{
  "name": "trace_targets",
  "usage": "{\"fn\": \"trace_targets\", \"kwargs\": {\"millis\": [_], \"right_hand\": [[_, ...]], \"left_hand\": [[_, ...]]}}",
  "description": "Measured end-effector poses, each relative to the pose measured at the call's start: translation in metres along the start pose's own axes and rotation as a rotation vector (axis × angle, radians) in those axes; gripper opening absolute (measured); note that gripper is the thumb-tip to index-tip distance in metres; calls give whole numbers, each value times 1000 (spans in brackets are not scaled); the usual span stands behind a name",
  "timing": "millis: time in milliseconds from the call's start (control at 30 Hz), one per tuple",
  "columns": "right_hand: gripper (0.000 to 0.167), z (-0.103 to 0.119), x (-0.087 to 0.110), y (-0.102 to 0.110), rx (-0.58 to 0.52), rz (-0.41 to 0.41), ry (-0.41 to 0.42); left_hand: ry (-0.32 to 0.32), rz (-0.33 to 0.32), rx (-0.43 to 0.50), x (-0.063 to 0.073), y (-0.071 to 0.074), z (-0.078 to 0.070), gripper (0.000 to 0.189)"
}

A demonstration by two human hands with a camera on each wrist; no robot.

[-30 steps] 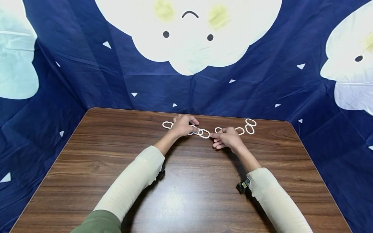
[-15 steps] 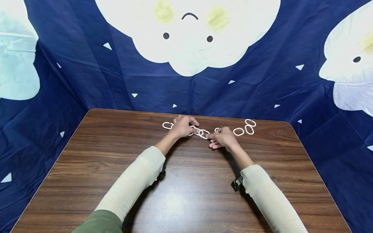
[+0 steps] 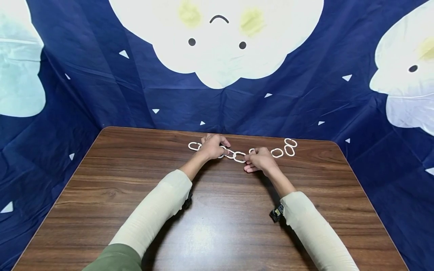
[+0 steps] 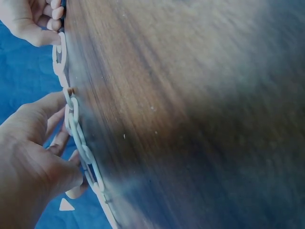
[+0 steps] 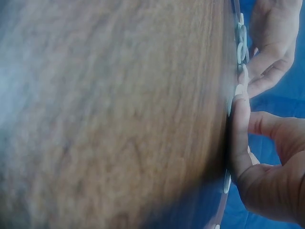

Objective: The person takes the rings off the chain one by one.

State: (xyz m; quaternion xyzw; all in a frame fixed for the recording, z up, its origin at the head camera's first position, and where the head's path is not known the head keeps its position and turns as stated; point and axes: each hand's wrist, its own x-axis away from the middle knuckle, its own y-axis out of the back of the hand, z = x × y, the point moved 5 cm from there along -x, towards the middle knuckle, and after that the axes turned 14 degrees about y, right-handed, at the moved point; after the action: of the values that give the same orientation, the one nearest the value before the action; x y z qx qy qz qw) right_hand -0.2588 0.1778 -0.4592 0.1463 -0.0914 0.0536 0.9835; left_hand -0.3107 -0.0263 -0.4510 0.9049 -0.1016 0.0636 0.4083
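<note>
Along the table's far edge lies a row of white oval links joined in a chain (image 3: 240, 162), partly hidden under my left hand (image 3: 211, 146). That hand rests over the chain, thumb touching it, index finger held apart. The left wrist view shows the same chain (image 4: 88, 153) running beside its fingertips. My right hand (image 3: 260, 159) pinches the chain's right end link; in the right wrist view its index finger (image 5: 239, 119) reaches along the link. Just behind the right hand, another white link (image 3: 251, 150) is mostly covered. Farther right sits a single white link (image 3: 277, 156).
Two more white links (image 3: 289, 154) touch or overlap near the far right edge. A brown wood-grain table (image 3: 217, 210) spreads before me. Directly behind it hangs a dark blue curtain (image 3: 176, 101) with cloud faces.
My right hand moves left to the chain's end link, then slightly right with it, and the chain's right part straightens. The single link at right comes into fuller view. My left hand stays put.
</note>
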Motion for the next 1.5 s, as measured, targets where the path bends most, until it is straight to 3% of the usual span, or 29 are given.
{"fn": "trace_targets", "kwargs": {"millis": [200,467,733,900,1100,1233,1400,1500], "right_hand": [[3,2,-1,-2,33,14,36],[15,5,-4,-6,13,44,49],[18,4,-5,-5,-29,40,52],[17,5,-6,-4,-39,23,55],[17,5,-7,-1,-51,13,45],[14,4,-7,1,-57,8,38],[14,3,-7,2,-78,15,31],[14,3,-7,2,-82,16,31]], "left_hand": [[-31,-14,-82,3,1,-2,26],[-66,-41,-135,4,1,0,18],[-55,-47,-86,-5,-3,8,9],[-77,-33,-35,-22,-14,21,7],[-102,27,4,-41,-24,35,8],[-69,61,20,-48,-27,41,11],[-42,94,53,-46,-28,40,18],[-37,74,81,-38,-22,34,20]]}}
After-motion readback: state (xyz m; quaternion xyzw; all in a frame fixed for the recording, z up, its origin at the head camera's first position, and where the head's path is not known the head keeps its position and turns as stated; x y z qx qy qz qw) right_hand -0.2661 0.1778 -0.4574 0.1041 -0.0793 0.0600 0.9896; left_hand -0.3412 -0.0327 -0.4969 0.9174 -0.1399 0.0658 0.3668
